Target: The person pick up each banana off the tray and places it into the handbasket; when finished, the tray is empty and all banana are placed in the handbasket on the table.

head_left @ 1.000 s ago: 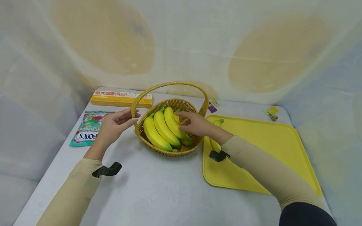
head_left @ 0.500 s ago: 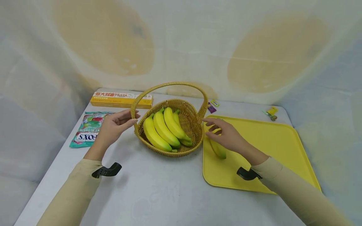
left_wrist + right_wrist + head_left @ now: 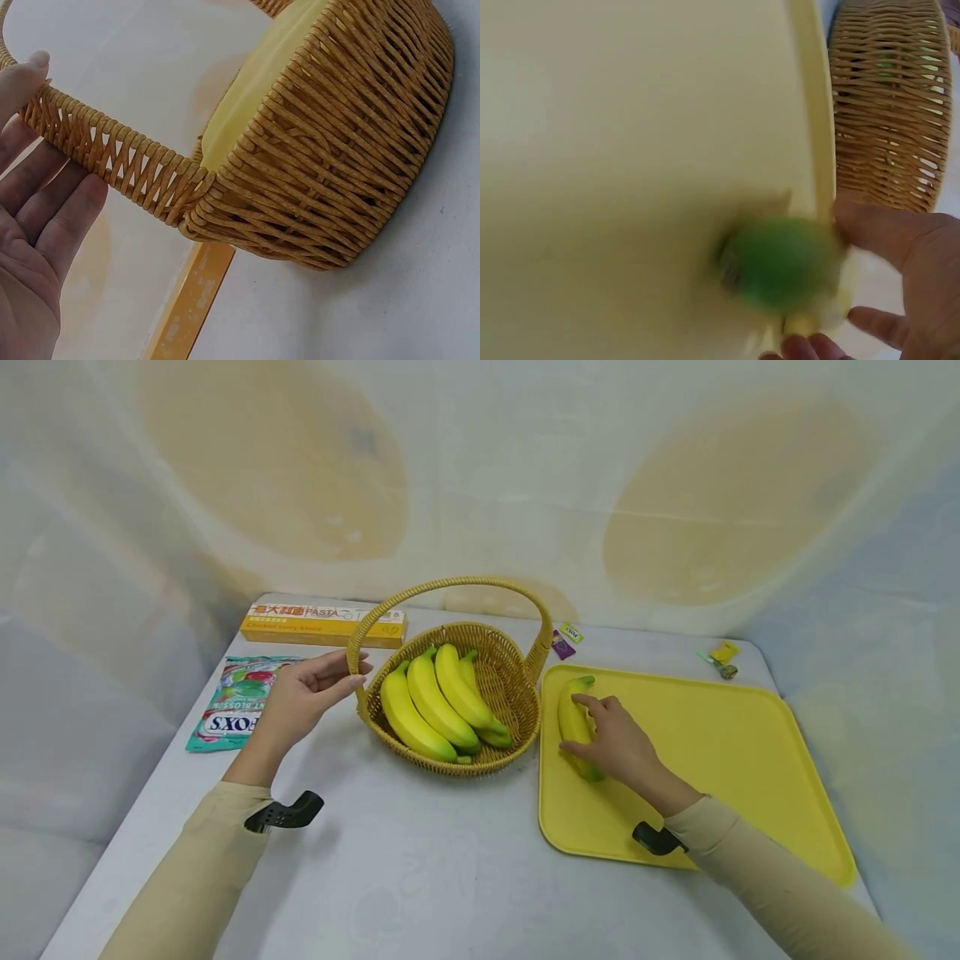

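Note:
A woven basket point(image 3: 517, 693) with an arched handle point(image 3: 450, 585) holds a bunch of bananas point(image 3: 435, 706). My left hand point(image 3: 303, 693) rests with straight fingers against the base of the handle point(image 3: 112, 154) on the basket's left side. My right hand point(image 3: 611, 739) lies over a single banana point(image 3: 573, 722) on the yellow tray point(image 3: 712, 752), fingers curled round it. The right wrist view shows the banana's green tip point(image 3: 776, 262), blurred, beside my fingers point(image 3: 892, 232) and the basket point(image 3: 885, 97).
A yellow pasta box point(image 3: 322, 623) and a Fox's candy bag point(image 3: 228, 702) lie on the table to the left. Small wrapped candies point(image 3: 566, 639) and another pair point(image 3: 722, 658) sit behind the tray. A draped cloth backdrop closes off the far side.
My right hand left the bananas in the basket, crossed to the tray and closed over the single banana there. The left hand has stayed at the handle.

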A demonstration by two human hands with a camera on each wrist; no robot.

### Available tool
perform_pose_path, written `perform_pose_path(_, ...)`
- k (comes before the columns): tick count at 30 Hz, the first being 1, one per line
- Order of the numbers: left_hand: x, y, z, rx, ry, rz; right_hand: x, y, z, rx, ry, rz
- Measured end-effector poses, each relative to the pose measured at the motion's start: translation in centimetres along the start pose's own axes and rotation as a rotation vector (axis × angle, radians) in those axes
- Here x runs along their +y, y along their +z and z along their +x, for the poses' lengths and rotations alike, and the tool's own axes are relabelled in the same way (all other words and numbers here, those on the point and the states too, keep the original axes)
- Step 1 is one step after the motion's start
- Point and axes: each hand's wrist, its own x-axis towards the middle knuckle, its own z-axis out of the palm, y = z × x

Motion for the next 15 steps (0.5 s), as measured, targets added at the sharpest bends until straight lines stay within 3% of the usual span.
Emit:
perform_pose_path(3,0.1,0.0,0.0,-0.003,0.002,0.003,0.1,-0.3,-0.2,0.007,0.003,-0.051)
perform_pose_path(8,0.1,0.1,0.0,0.003,-0.010,0.004,0.5,-1.3,-0.9,-0.005,-0.025,-0.043)
perform_pose_path(15,0.0,0.0,0.0,0.008,-0.011,0.007,1.3,-3.0,-2.2,-0.060,-0.035,0.061)
